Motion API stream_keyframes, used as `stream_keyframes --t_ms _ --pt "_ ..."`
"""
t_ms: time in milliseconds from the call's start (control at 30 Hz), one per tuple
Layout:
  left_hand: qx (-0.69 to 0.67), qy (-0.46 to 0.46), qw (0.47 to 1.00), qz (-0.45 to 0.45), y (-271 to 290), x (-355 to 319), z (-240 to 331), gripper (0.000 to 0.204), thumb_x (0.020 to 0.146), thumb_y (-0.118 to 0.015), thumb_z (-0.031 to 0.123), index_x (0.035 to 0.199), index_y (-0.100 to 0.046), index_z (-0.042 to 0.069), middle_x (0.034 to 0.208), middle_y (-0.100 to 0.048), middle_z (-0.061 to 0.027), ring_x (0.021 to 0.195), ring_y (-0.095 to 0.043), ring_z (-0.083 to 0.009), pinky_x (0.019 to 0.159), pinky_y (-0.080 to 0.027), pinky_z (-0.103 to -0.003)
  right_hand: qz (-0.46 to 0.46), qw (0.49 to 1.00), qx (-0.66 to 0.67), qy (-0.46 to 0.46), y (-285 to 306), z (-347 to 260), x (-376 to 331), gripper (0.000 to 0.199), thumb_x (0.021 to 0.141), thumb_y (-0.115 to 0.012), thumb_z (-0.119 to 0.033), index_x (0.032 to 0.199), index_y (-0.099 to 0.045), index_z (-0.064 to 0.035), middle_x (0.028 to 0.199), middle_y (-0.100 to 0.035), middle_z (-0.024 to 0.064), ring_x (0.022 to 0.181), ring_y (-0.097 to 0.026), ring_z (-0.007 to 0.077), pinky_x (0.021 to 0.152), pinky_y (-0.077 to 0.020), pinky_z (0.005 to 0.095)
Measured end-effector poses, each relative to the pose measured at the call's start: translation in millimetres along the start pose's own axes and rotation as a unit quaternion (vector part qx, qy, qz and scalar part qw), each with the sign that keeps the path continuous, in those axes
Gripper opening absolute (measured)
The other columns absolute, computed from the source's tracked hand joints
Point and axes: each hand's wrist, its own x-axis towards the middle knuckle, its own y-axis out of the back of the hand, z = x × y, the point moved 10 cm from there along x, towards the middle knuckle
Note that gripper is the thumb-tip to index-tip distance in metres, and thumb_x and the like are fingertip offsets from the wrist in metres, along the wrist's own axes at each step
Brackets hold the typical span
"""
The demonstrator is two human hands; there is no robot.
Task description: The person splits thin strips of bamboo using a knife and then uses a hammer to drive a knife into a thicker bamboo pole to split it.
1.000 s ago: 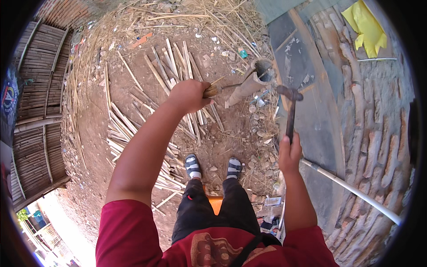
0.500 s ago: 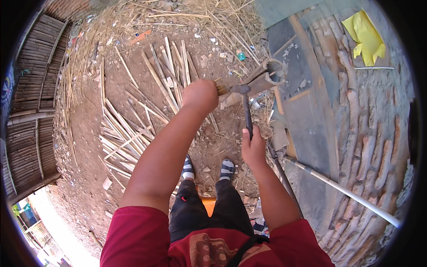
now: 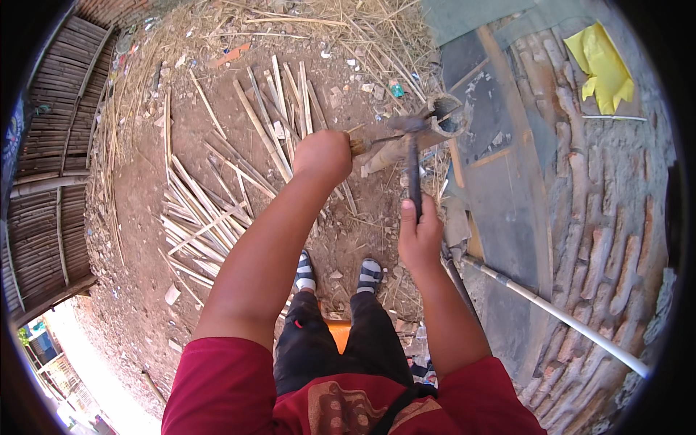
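My left hand point(image 3: 323, 158) is closed around the wooden handle point(image 3: 358, 148) of a knife-like tool; its thin dark blade lies against a thick bamboo pole point(image 3: 391, 154). The pole stands with its hollow, round end towards me, and a split shows in its rim. My right hand point(image 3: 420, 235) grips a hammer point(image 3: 414, 174) by its dark handle, thumb along the shaft. The slightly blurred hammer head is over the blade beside the pole's open end. Whether it touches the blade, I cannot tell.
Split bamboo strips point(image 3: 199, 210) lie in a loose pile on the dirt at left, with more strips point(image 3: 279, 109) ahead. Dark boards point(image 3: 500, 188) lean along the brick wall point(image 3: 609, 254) at right. A pale pole point(image 3: 573, 322) slants there. My feet stand close below.
The hammer and my right hand have moved slightly to the right, and the hammer head has shifted up towards the pole's open end. My left hand has barely moved.
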Motion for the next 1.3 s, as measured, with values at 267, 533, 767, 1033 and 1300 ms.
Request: stream_keyframes --t_ms 267,533,767,1033,1300 --pt "-0.010 -0.003 1.000 -0.018 -4.6 -4.7 11.7 0.025 0.091 -0.059 0.011 0.109 -0.076 0.009 0.110 -0.075 -0.0150 0.102 -0.073 -0.0327 0.087 -0.059 -0.043 -0.008 0.998 -0.058 -0.020 -19.1 25.6 -1.7 0.022 0.105 -0.054 -0.024 0.110 -0.054 -0.0028 0.064 -0.057 0.0083 0.057 -0.062 0.0204 0.055 -0.0467 0.0342" --pt "-0.028 0.005 0.999 -0.019 -5.3 -6.0 11.3 0.025 0.091 -0.059 0.011 0.110 -0.075 0.010 0.110 -0.074 -0.0150 0.103 -0.072 -0.0331 0.087 -0.059 -0.044 0.021 1.000 -0.023 0.000 1.7 20.4 -14.1 0.026 0.104 -0.056 -0.028 0.111 -0.054 -0.0028 0.067 -0.063 0.0143 0.062 -0.068 0.0329 0.055 -0.0485 0.0397" --pt "-0.018 0.006 1.000 0.008 -10.4 -5.0 0.4 0.025 0.090 -0.059 0.012 0.110 -0.075 0.009 0.108 -0.075 -0.0159 0.101 -0.073 -0.0333 0.086 -0.059 -0.044 0.033 0.997 0.059 -0.027 27.7 4.0 -12.1 0.026 0.105 -0.054 -0.028 0.112 -0.056 -0.0035 0.070 -0.064 0.0172 0.064 -0.068 0.0376 0.056 -0.0490 0.0422" --pt "-0.010 0.034 0.999 -0.008 -32.6 5.7 -7.7 0.029 0.089 -0.066 0.027 0.110 -0.072 0.009 0.101 -0.074 -0.0166 0.097 -0.073 -0.0348 0.085 -0.059 -0.047 -0.023 0.998 0.024 -0.057 2.3 28.6 -9.3 0.029 0.105 -0.056 -0.029 0.112 -0.057 -0.0012 0.067 -0.061 0.0116 0.059 -0.065 0.0240 0.055 -0.0473 0.0374" --pt "-0.013 0.021 1.000 -0.018 -27.6 -1.1 10.7 0.026 0.088 -0.063 0.018 0.109 -0.074 0.008 0.107 -0.074 -0.0171 0.099 -0.073 -0.0356 0.085 -0.059 -0.046 -0.046 0.991 -0.123 -0.016 -20.7 57.5 -17.0 0.025 0.103 -0.058 -0.025 0.113 -0.053 -0.0019 0.067 -0.061 0.0121 0.061 -0.067 0.0297 0.055 -0.0480 0.0401"
